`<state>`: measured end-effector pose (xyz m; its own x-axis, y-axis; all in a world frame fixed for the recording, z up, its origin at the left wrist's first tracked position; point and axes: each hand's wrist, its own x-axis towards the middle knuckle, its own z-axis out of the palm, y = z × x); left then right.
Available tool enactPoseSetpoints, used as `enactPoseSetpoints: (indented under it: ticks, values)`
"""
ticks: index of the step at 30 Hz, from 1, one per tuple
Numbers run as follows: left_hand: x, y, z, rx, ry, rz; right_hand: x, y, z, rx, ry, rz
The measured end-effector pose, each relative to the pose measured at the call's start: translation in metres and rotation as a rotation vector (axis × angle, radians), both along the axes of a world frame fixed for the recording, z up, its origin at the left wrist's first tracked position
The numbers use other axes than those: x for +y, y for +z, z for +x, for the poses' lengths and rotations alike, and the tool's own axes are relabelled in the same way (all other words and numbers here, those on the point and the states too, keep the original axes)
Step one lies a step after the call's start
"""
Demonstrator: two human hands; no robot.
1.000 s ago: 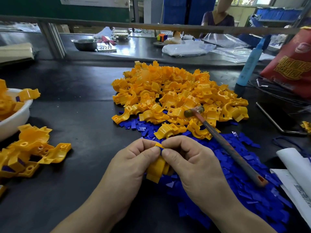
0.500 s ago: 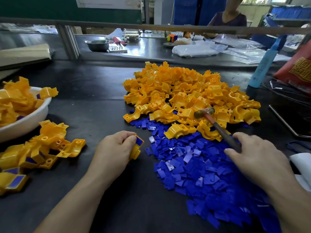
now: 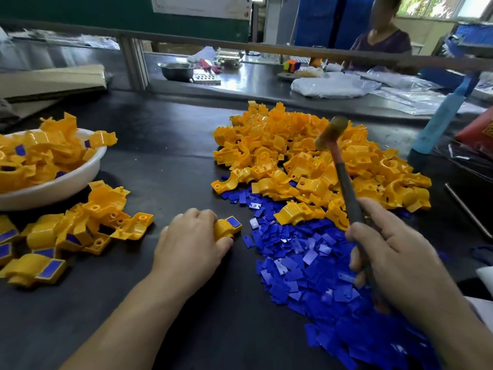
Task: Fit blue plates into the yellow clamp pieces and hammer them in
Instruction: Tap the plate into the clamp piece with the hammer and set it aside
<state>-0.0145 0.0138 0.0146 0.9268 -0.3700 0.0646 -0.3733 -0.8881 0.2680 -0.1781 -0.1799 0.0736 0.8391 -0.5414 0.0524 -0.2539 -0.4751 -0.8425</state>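
Head cam, looking down at the dark bench (image 3: 165, 156). My left hand (image 3: 192, 241) lies knuckles-up on the bench, fingers curled round one yellow clamp piece (image 3: 226, 228) and pinning it down. The piece's free end sticks out to the right w/ a blue plate (image 3: 234, 222) seated in it, face up.

My right hand (image 3: 394, 257) is wrapped tight round the hammer (image 3: 346, 188) low on the handle. The shaft tilts up and away from me, and the head, a bit blurred, shows in front of the heap of yellow clamp pieces (image 3: 306, 161). That heap sits centre-right on the bench, no plates in those as far as I can see. Its near edge runs into the spread of loose blue plates (image 3: 320, 263), which reaches under my right hand and forearm.

Containers: a white bowl (image 3: 66, 182) at far left, heaped over the rim w/ yellow clamps, several showing blue plates fitted. Just in front of it, on the bench, is a loose cluster of fitted clamps (image 3: 88, 225), blue faces visible on the nearer ones. A metal bowl (image 3: 176, 70) sits on the far counter behind the rail; contents can't be made out.

Also a blue bottle (image 3: 440, 121) upright at right, beyond the heap, w/ a red bag (image 3: 477, 132) beside it. A person (image 3: 381, 41) sits across the far counter.
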Motion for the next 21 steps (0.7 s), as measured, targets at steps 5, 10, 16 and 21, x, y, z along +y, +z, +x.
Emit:
enactPoseSetpoints:
  ticks: [5,10,16,21]
  values:
    - [0.000,-0.003,0.001,-0.046,-0.014,-0.001,0.028,-0.003,0.006,0.153,0.274,0.006]
    - [0.000,-0.006,0.005,-0.041,-0.020,-0.030,0.033,-0.009,0.008,0.138,0.288,-0.079]
    - [0.001,-0.005,0.007,-0.051,-0.030,-0.042,0.028,-0.010,0.010,0.321,0.346,-0.269]
    - [0.001,-0.006,0.006,-0.064,-0.027,-0.039,0.029,-0.008,0.009,0.199,0.302,-0.171]
